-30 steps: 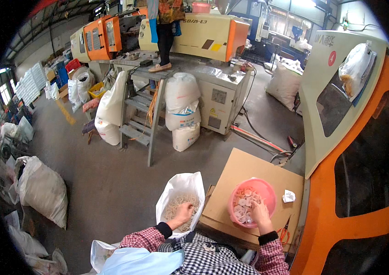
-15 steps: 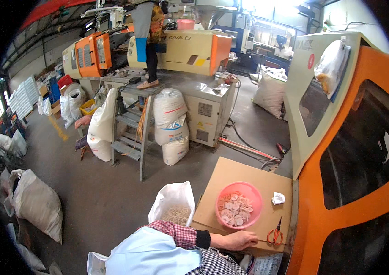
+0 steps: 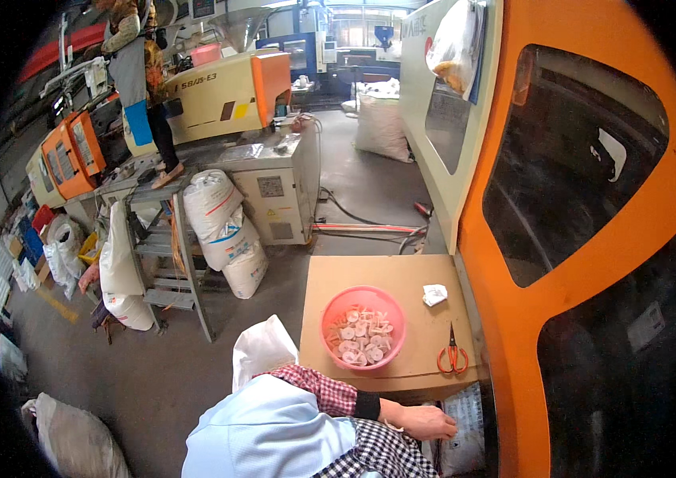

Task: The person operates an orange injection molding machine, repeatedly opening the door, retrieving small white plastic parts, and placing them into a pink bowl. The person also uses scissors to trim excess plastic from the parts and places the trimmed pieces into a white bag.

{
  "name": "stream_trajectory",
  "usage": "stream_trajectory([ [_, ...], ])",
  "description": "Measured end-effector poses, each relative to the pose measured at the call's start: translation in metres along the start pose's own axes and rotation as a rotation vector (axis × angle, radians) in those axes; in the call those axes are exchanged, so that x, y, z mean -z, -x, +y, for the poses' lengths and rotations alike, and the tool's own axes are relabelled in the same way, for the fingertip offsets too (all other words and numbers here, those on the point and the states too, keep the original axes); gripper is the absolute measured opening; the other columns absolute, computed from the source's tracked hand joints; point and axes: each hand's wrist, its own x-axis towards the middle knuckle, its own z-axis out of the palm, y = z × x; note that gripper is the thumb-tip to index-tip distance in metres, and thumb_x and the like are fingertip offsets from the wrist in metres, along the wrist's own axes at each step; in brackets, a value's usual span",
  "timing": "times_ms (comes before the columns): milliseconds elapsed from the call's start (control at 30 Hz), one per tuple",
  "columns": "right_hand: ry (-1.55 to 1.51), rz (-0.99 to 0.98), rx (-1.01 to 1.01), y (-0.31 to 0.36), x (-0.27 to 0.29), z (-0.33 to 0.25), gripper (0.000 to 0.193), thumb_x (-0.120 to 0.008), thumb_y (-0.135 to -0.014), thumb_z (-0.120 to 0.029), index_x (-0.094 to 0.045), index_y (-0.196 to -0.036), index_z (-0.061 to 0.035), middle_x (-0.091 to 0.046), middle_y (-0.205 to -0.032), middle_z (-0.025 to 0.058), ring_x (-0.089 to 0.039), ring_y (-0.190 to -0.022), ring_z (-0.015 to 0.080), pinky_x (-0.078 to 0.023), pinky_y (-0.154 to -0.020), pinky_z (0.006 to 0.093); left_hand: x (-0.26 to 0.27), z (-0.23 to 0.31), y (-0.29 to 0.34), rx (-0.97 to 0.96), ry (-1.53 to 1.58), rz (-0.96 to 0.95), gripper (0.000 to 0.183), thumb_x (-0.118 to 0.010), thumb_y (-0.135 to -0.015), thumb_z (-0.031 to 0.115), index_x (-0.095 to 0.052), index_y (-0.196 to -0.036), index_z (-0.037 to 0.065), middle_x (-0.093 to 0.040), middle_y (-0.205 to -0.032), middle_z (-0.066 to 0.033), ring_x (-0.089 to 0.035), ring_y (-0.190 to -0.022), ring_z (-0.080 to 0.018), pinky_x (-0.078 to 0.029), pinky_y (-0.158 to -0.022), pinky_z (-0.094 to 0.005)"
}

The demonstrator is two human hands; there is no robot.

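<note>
My left hand reaches rightward, past the near edge of a cardboard sheet. Its fingers are bent together, and the tips meet the edge of a greyish plastic bag; anything pinched between them is hidden. A pink round basin stands on the cardboard, filled with small pale plastic discs and stemmed pieces. To its right lie scissors with orange handles, points away from me. Beyond them is a crumpled white wad. My right hand is out of view.
An open white sack stands left of the cardboard. Close on the right rises an orange machine with dark windows. Ahead are metal steps, stacked white sacks and a person standing on the platform. Cables and hoses cross the floor.
The view has turned right and come nearer the orange machine. My left hand has left the cardboard's near edge and moved down to the greyish plastic bag. The basin and scissors stay put.
</note>
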Motion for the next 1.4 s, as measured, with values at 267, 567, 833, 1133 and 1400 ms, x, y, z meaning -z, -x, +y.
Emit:
stream_trajectory([
  [267,0.141,0.148,0.078,-0.008,0.025,-0.001,0.026,-0.043,-0.088,-0.018,-0.037,-0.106,0.0010,-0.053,-0.084,0.0152,-0.054,-0.071,0.0213,-0.044,-0.066,0.0326,0.021,-0.011,0.042,0.183,0.036,0.163,0.015,-0.049,-0.083,0.014,-0.052,-0.090,0.001,-0.054,-0.086,-0.0162,-0.054,-0.082,-0.0347,-0.045,-0.069,-0.0411],
  [567,0.281,0.406,0.093,-0.009,0.105,-0.020,0.040,-0.036,-0.093,-0.024,-0.030,-0.122,0.0024,-0.053,-0.095,0.0194,-0.056,-0.078,0.0234,-0.046,-0.072,0.0346,0.033,0.017,-0.022,-0.044,-0.029,0.276,0.013,-0.054,-0.082,0.015,-0.057,-0.089,0.004,-0.055,-0.078,-0.0124,-0.056,-0.073,-0.0302,-0.046,-0.062,-0.0374],
  [833,-0.126,0.178,0.223,0.014,0.038,-0.027,0.037,-0.037,-0.089,-0.010,-0.032,-0.119,0.0118,-0.051,-0.095,0.0220,-0.055,-0.090,0.0284,-0.044,-0.081,0.0383,0.022,0.110,-0.124,-0.322,-0.039,0.219,0.036,-0.061,-0.077,0.011,-0.049,-0.109,0.000,-0.053,-0.097,-0.0164,-0.053,-0.085,-0.0327,-0.045,-0.071,-0.0361],
  [1133,-0.055,-0.280,0.199,0.008,0.049,-0.010,0.042,-0.059,-0.075,-0.001,-0.049,-0.116,-0.0012,-0.058,-0.097,0.0178,-0.058,-0.079,0.0305,-0.046,-0.067,0.0349,0.012,0.124,-0.157,-0.138,0.100,0.327,0.035,-0.059,-0.078,0.005,-0.043,-0.108,-0.002,-0.052,-0.096,-0.0135,-0.050,-0.085,-0.0229,-0.041,-0.074,-0.0309],
  [1400,0.495,-0.492,-0.150,-0.019,0.076,0.115,0.013,-0.055,-0.075,-0.001,-0.060,-0.087,0.0001,-0.060,-0.078,0.0193,-0.059,-0.069,0.0340,-0.047,-0.060,0.0380,0.029,0.096,-0.160,0.210,0.300,0.756,0.021,-0.056,-0.083,0.003,-0.046,-0.101,0.001,-0.051,-0.090,-0.0050,-0.049,-0.084,-0.0136,-0.039,-0.078,-0.0256],
])
